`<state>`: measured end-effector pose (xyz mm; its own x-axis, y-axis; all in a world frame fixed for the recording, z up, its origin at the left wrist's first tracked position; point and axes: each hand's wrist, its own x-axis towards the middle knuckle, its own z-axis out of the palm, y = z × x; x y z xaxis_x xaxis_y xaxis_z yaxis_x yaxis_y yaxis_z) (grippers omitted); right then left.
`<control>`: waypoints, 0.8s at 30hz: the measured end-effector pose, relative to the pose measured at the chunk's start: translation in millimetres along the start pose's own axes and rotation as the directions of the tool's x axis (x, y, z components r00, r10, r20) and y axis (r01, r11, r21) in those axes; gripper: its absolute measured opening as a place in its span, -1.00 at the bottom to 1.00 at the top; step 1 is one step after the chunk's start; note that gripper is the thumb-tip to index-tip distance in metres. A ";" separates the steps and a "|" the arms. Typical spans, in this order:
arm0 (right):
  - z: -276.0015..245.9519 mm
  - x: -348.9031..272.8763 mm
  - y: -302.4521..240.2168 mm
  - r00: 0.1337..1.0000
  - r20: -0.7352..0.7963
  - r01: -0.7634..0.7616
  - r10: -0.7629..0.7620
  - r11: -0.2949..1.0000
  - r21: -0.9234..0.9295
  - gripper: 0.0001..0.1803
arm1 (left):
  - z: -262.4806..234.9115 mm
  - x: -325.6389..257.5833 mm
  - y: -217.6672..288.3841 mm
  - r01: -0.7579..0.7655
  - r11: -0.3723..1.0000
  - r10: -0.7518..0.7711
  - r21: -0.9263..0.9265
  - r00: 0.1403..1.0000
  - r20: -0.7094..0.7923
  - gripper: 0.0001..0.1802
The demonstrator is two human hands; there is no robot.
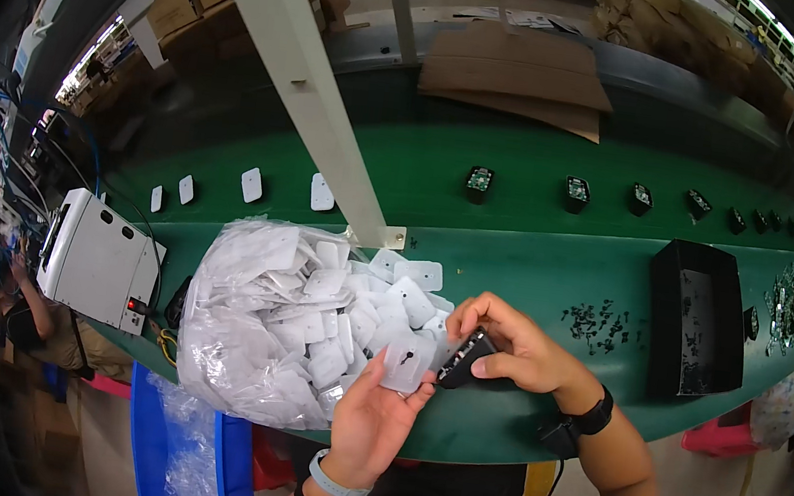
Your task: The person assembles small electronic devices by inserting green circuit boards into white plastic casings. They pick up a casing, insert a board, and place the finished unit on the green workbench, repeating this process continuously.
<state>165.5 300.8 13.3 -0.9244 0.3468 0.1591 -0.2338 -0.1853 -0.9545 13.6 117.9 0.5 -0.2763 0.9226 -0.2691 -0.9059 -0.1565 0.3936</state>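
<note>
Setting: factory line, a long green worktop [535,255] curving away, cardboard sheets [517,74] and stacked boxes behind it.
Left hand [374,422]: palm up at the near edge, fingers [414,394] closed on a white plastic cover [406,360].
Right hand [514,347]: fingers clamped on a small black module [465,358], its end touching the cover.
Progress: judging by the worktop, four white covers [251,185] and a row of black modules [577,193] already lie spaced along the far lane; the pair in hand is not yet joined.
Remaining: a clear bag [282,333], heaped with white covers, sits just left of the hands.
Other: black tray [700,320] to the right, loose black bits [596,324] near it, white box-shaped device [98,261] far left, blue crate [179,449] below the edge.
</note>
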 end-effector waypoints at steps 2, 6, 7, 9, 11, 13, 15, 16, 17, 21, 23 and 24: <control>-4.5 -3.9 1.0 1.000 -0.025 -0.001 0.002 1.000 0.028 -0.54 | 1.3 -0.2 -3.3 -0.041 0.999 0.043 -0.033 0.998 0.054 -0.51; -3.6 -4.1 -1.1 0.998 -0.031 -0.050 0.053 0.994 0.093 -0.55 | -3.6 -4.1 -1.0 -0.055 0.996 0.057 -0.072 0.998 0.025 -0.49; -3.9 -3.2 1.0 0.999 -0.021 -0.045 0.047 0.994 0.100 -0.54 | -1.5 -5.3 0.0 -0.065 0.995 0.065 -0.075 0.998 0.000 -0.49; -2.2 -2.3 -0.6 0.999 -0.010 0.044 -0.046 0.993 -0.113 -0.54 | 0.7 -7.2 0.2 -0.107 0.994 0.107 -0.020 0.994 -0.026 -0.50; 7.0 -3.8 -2.1 0.997 -0.016 0.071 -0.076 0.974 -0.213 -0.54 | 2.3 -8.0 -1.7 -0.169 0.981 0.172 0.097 0.985 -0.020 -0.52; 18.4 -4.1 -6.2 0.997 -0.055 0.033 -0.047 0.975 -0.222 -0.55 | 4.1 -6.4 -7.7 -0.218 0.957 0.229 0.192 0.973 -0.039 -0.55; 25.1 -4.7 1.1 0.990 -0.087 0.089 -0.116 0.961 -0.263 -0.57 | 4.1 -7.4 -12.5 -0.245 0.933 0.267 0.264 0.962 -0.050 -0.57; 27.9 -4.3 4.8 0.984 -0.099 0.116 -0.150 0.951 -0.287 -0.58 | 3.6 -8.7 -14.9 -0.249 0.924 0.276 0.289 0.960 -0.054 -0.58; 30.2 -2.1 8.6 0.967 -0.128 0.162 -0.219 0.921 -0.353 -0.61 | 3.0 -9.9 -16.9 -0.252 0.916 0.284 0.313 0.957 -0.058 -0.59; 31.5 -2.6 8.2 0.968 -0.131 0.146 -0.214 0.905 -0.399 -0.62 | 1.5 -12.9 -23.2 -0.275 0.836 0.319 0.474 0.948 -0.014 -0.56; 30.9 -3.0 6.4 0.974 -0.130 0.121 -0.184 0.914 -0.388 -0.64 | 0.9 -14.2 -24.6 -0.279 0.798 0.337 0.535 0.941 -0.011 -0.58; 30.3 -2.9 6.3 0.976 -0.122 0.121 -0.182 0.911 -0.393 -0.65 | 0.6 -14.8 -24.3 -0.267 0.784 0.329 0.560 0.944 -0.011 -0.58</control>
<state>157.6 270.8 14.4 -0.8224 0.4846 0.2981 -0.2061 0.2345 -0.9500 39.9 108.3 -4.5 -0.5629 0.8156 -0.1342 -0.4567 -0.1716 0.8729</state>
